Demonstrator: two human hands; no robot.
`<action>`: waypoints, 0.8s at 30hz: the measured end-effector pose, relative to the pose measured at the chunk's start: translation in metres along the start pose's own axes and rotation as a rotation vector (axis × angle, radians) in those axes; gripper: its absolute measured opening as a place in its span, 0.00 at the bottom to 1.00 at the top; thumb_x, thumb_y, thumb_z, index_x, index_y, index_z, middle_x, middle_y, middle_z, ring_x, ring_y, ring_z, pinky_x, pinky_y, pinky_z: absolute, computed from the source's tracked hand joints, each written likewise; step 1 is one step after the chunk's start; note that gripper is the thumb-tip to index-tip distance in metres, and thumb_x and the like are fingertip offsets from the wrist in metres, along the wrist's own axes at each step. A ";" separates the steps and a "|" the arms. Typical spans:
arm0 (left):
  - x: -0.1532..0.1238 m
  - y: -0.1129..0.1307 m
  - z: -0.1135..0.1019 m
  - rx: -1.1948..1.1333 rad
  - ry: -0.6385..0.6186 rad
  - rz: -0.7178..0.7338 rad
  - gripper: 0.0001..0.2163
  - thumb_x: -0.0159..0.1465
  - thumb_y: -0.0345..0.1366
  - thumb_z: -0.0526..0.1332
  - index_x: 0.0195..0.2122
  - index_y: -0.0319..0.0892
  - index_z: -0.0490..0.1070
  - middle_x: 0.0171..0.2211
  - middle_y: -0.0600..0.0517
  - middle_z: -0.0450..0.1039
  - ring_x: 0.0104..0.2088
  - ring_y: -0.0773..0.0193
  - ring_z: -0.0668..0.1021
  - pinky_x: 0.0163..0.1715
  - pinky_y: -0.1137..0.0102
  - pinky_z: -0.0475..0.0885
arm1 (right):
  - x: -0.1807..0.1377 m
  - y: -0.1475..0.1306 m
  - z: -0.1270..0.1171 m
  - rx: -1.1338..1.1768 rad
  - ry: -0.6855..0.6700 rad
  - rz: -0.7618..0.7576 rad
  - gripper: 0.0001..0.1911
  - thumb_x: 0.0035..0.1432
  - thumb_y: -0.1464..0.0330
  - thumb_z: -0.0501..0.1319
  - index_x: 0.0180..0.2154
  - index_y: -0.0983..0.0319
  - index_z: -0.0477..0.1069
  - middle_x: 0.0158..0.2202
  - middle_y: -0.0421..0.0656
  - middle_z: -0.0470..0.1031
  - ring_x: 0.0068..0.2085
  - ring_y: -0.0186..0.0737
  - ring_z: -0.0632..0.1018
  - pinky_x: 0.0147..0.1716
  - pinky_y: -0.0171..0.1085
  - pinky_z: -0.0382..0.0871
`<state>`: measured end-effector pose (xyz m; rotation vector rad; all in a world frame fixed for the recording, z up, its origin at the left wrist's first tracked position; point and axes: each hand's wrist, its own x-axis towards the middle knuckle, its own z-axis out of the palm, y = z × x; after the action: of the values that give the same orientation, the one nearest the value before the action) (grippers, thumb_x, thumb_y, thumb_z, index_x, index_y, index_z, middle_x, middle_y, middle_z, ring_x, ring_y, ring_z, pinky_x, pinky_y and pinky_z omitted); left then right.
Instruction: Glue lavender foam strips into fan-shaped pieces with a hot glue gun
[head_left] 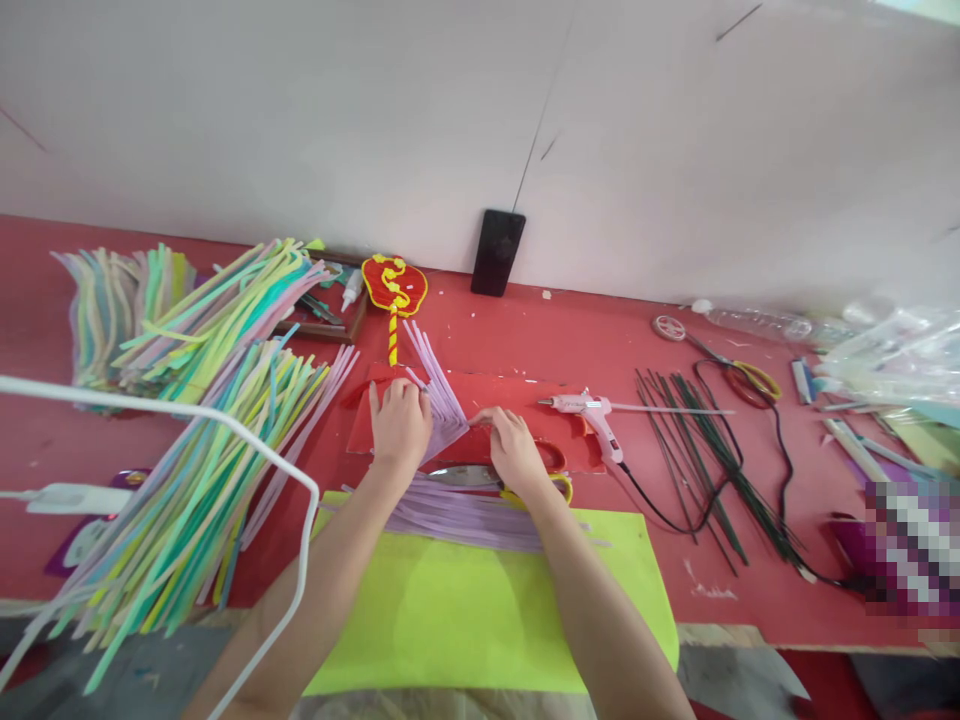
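Your left hand (401,425) presses flat on the fan of thin lilac foam strips (444,398); your right hand (514,450) touches its gathered end, grip unclear. Likely light, floppy: hold there.

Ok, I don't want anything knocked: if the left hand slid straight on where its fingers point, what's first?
Probably the ornament's striped stick, lying just beyond the left hand; depth is unclear.
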<state>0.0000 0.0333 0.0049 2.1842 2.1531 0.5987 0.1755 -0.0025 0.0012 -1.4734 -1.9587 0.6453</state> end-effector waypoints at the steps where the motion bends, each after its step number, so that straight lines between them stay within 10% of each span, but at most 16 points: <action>1: 0.000 0.000 0.000 0.005 0.006 -0.006 0.12 0.65 0.33 0.47 0.39 0.39 0.70 0.42 0.44 0.73 0.45 0.54 0.75 0.61 0.51 0.54 | 0.000 0.000 0.000 0.006 -0.001 0.002 0.21 0.51 0.83 0.46 0.38 0.60 0.69 0.40 0.44 0.77 0.44 0.43 0.74 0.48 0.43 0.63; 24: 0.001 0.001 -0.003 -0.039 0.000 -0.046 0.09 0.65 0.33 0.48 0.38 0.40 0.67 0.40 0.42 0.72 0.44 0.52 0.74 0.47 0.59 0.65 | -0.002 0.002 0.000 -0.049 0.030 -0.032 0.24 0.52 0.82 0.46 0.41 0.60 0.74 0.41 0.45 0.76 0.45 0.43 0.72 0.48 0.42 0.65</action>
<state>0.0000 0.0332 0.0079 2.1090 2.1666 0.6329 0.1768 -0.0038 -0.0006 -1.4697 -1.9842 0.5622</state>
